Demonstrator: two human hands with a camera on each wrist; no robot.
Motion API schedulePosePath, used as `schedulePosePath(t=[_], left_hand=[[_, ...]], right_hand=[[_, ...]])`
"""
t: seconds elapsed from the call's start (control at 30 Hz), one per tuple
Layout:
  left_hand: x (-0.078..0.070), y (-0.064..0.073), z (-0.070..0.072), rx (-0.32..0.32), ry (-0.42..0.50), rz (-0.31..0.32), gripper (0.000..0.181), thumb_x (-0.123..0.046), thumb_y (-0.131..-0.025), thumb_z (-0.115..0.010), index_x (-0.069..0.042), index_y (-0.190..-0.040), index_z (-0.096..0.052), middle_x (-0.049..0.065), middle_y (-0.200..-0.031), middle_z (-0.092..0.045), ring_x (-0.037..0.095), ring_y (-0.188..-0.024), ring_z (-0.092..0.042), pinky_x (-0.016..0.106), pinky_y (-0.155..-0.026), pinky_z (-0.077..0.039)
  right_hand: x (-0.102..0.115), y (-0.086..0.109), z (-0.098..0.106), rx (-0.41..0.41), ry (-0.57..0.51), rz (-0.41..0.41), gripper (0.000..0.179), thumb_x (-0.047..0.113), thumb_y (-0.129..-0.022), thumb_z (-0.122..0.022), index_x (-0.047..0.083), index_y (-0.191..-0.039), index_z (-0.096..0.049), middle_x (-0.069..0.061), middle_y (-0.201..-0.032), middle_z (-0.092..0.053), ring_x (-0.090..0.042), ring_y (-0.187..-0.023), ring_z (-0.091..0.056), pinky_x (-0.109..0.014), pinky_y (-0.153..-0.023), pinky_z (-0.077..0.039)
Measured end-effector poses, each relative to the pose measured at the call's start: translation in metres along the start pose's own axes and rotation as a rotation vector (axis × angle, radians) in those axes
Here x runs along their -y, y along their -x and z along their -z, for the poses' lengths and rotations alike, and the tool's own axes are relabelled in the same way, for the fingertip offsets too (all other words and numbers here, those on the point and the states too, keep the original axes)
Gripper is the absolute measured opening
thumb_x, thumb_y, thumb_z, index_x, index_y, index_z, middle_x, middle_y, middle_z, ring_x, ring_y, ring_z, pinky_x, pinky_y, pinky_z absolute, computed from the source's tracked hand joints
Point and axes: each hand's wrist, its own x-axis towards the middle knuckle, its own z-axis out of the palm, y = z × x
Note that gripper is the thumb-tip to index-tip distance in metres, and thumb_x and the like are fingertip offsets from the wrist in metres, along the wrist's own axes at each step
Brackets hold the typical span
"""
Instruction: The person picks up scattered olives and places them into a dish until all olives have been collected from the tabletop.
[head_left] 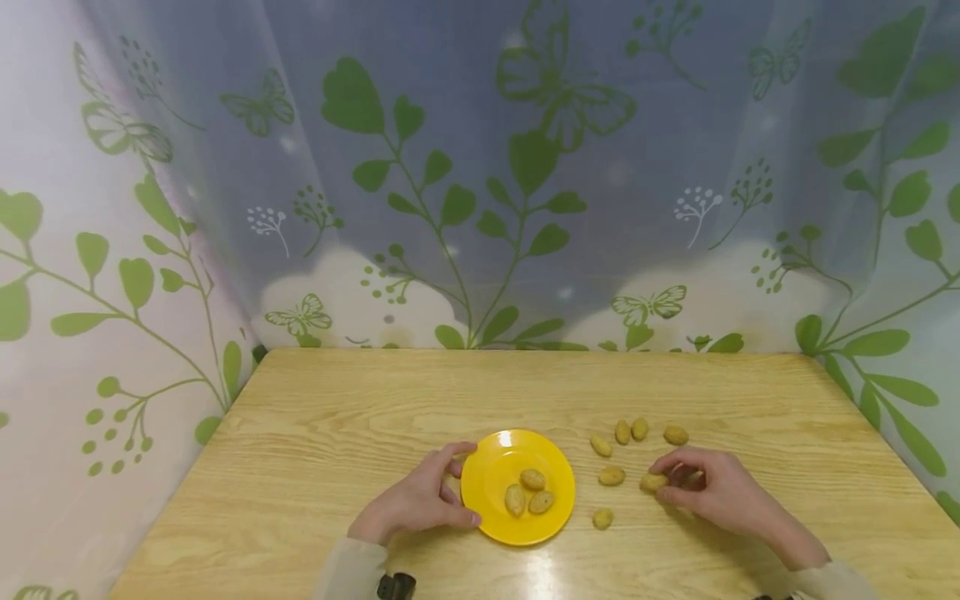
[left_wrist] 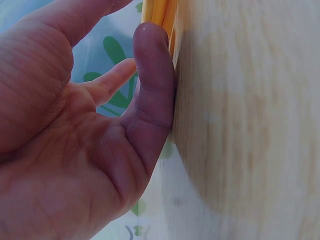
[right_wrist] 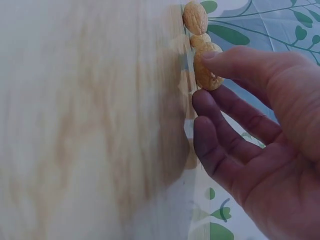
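A round yellow plate (head_left: 487,521) lies on the table with three oval, tan, wrinkled nuts (head_left: 532,479) on it. From the left, my left hand (head_left: 416,497) holds its edge, thumb at the near rim and index finger at the far rim. In the left wrist view, the plate's edge (left_wrist: 159,11) shows beyond the curled fingers. To the plate's right, my right hand (head_left: 720,490) pinches another nut (head_left: 652,482) between thumb and fingers, low over the table. Its wrinkled surface shows in the right wrist view, where the thumb covers part of the nut (right_wrist: 207,72).
Several more nuts lie loose between the plate and my right hand and beyond it, among them one at the near side (head_left: 602,518) and one at the far right (head_left: 676,434). A leaf-patterned curtain (head_left: 480,208) hangs behind the wooden table (head_left: 337,400).
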Motion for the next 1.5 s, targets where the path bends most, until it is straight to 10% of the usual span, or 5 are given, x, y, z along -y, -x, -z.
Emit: schedulePosePath(t=[1.5], left_hand=[[0.0, 0.001, 0.0, 0.005, -0.001, -0.007, 0.09, -0.019, -0.079, -0.088, -0.02, -0.154, -0.038, 0.013, -0.127, -0.047, 0.017, -0.086, -0.064, 0.028, -0.078, -0.05]], right_hand=[[0.025, -0.022, -0.015, -0.136, 0.003, 0.069, 0.022, 0.008, -0.085, -0.082, 0.018, -0.103, -0.075, 0.002, -0.097, -0.074, 0.003, -0.08, -0.065, -0.023, -0.066, -0.057]])
